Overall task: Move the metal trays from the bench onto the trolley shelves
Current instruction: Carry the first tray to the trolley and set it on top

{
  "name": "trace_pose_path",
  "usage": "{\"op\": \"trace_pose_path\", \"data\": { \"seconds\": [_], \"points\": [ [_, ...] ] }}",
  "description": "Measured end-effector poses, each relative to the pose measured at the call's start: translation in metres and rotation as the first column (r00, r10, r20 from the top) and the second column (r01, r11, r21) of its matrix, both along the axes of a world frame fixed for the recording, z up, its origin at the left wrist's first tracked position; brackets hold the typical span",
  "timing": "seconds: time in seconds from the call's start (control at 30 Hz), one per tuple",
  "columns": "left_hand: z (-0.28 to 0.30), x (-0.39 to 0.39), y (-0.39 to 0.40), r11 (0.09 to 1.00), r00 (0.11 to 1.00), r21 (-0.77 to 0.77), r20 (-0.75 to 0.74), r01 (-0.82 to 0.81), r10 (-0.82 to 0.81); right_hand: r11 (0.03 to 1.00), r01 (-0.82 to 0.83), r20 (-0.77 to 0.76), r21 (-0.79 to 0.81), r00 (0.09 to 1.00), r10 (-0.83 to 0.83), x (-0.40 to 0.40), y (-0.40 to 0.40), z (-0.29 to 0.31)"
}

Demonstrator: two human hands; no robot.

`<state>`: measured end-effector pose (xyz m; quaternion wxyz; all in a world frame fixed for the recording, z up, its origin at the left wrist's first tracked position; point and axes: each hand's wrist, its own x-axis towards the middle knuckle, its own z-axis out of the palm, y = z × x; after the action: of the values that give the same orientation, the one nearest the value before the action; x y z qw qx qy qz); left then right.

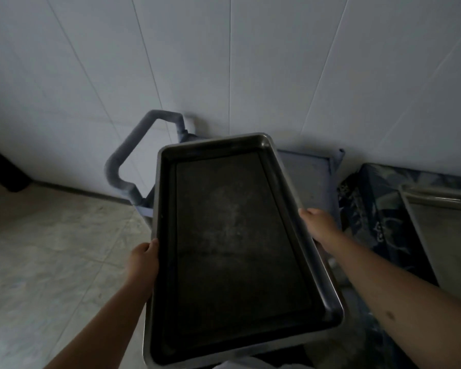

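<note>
A large dark metal tray fills the middle of the view, held over the blue-grey trolley. My left hand grips its left long rim, thumb on top. My right hand grips the right long rim, fingers hidden under the edge. The tray tilts a little, its far end pointing towards the wall. Most of the trolley's top shelf is hidden beneath the tray. Another pale metal tray lies on the bench at the right edge.
The trolley's curved handle rises at the left of the tray. A white panelled wall stands right behind the trolley. The bench's patterned blue cover lies to the right. Tiled floor spreads to the left.
</note>
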<state>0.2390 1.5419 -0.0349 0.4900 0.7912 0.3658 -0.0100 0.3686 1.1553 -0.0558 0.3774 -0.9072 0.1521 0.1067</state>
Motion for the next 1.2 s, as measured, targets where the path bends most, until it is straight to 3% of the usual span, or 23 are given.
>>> {"op": "trace_pose_path", "data": {
  "seconds": [0.53,0.73,0.9,1.07,1.13,1.2],
  "points": [
    [-0.011,0.059,-0.059,0.947,0.956,-0.14,-0.1,-0.289,0.276,0.967,-0.254,-0.145,0.009,0.957,0.253,0.159,0.009,-0.027],
    [-0.011,0.073,-0.087,0.861,0.902,-0.273,-0.095,-0.43,0.42,0.921,-0.382,-0.177,0.075,0.904,0.39,0.208,0.006,-0.031],
    [-0.01,0.077,-0.107,0.782,0.867,-0.394,-0.091,-0.483,0.49,0.889,-0.458,-0.169,-0.022,0.878,0.448,0.229,0.006,-0.025],
    [-0.008,0.069,-0.104,0.761,0.902,-0.514,-0.065,-0.397,0.427,0.923,-0.371,-0.185,-0.103,0.919,0.348,0.184,-0.02,-0.011],
    [-0.013,0.061,-0.101,0.78,0.927,-0.528,-0.037,-0.336,0.374,0.958,-0.258,-0.062,-0.124,0.966,0.252,0.147,-0.033,-0.001],
    [-0.016,0.053,-0.1,0.797,0.945,-0.532,-0.02,-0.287,0.327,0.987,-0.004,0.034,0.158,0.999,-0.001,0.092,-0.037,0.011]
  ]
}}
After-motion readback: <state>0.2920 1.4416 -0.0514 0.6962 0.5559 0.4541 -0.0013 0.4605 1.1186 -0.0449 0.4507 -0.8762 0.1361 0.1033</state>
